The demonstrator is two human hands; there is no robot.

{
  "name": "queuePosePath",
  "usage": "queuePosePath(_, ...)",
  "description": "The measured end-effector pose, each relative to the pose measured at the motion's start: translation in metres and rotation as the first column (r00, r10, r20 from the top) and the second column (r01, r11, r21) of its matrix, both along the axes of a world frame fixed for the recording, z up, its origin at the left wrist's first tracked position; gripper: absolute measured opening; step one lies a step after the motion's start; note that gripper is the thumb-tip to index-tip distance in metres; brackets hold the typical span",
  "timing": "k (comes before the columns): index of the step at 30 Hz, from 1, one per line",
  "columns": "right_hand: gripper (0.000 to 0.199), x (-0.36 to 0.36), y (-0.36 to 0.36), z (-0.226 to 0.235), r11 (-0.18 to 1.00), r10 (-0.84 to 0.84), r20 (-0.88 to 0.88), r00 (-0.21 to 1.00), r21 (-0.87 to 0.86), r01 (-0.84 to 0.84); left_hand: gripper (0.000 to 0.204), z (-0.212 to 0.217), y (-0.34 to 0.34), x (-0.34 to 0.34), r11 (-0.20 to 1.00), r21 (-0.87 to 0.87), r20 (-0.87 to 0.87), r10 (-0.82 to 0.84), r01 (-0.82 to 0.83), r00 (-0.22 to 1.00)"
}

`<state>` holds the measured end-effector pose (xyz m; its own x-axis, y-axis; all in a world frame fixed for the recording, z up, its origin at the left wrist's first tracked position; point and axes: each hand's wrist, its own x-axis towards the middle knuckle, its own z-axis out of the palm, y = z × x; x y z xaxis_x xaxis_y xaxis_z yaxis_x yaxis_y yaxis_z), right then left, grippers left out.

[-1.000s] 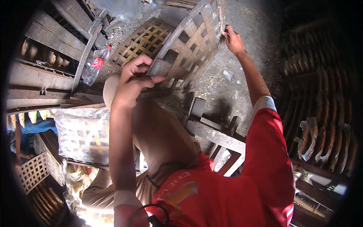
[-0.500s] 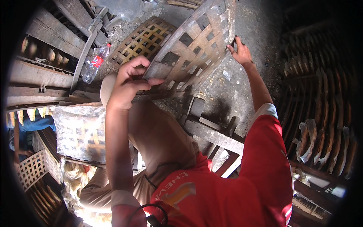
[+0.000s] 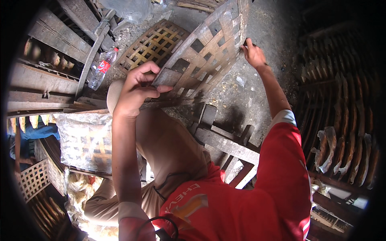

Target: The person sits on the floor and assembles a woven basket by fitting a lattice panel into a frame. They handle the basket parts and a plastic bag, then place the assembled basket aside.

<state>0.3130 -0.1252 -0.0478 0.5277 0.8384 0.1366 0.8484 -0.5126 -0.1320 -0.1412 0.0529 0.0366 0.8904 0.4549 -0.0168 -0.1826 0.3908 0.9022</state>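
A large woven bamboo lattice panel stands tilted in front of me, its lower edge close to my raised leg. My left hand grips its near left corner, thumb on one side and fingers bent over the other. At the panel's right edge is my right hand, its fingers closed on the rim. A second woven bamboo tray lies on the floor beyond my left hand. Next to that tray rests a clear plastic bottle with a red cap and red label.
Wooden racks with rows of long pale-brown strips stand on the right. A wooden stool-like frame is between my arms. Weathered planks line the left. Below them sit a plastic-covered lattice and another lattice panel.
The bamboo panel has tilted slightly, its right edge shifting a little to the left. Both hands stay on it in nearly the same places.
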Motion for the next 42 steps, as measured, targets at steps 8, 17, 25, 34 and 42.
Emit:
queuePosePath(8,0.030,0.001,0.007,-0.021,0.998,0.049,0.037,0.998,0.041,-0.050,0.049,-0.002,0.001,-0.001,1.000,0.025,-0.033,0.001,0.000,0.999)
queuePosePath(17,0.058,0.017,0.006,-0.020,0.972,0.005,-0.344,0.939,0.221,0.076,0.046,0.001,0.002,-0.002,0.999,0.032,-0.025,-0.023,0.024,0.999)
queuePosePath(25,0.043,0.055,0.030,0.043,0.923,0.255,-0.486,0.836,0.380,-0.060,0.043,0.003,-0.003,0.001,0.991,0.118,-0.040,0.072,-0.067,0.997)
queuePosePath(34,0.038,0.019,0.079,0.199,0.859,0.279,0.216,0.936,0.379,-0.344,0.099,0.030,0.009,0.010,0.973,0.231,0.295,-0.097,0.028,0.951)
queuePosePath(42,0.041,-0.007,0.090,0.251,0.904,0.280,0.458,0.844,0.170,-0.392,0.102,0.099,0.022,0.060,0.942,0.335,0.338,-0.113,-0.007,0.934)
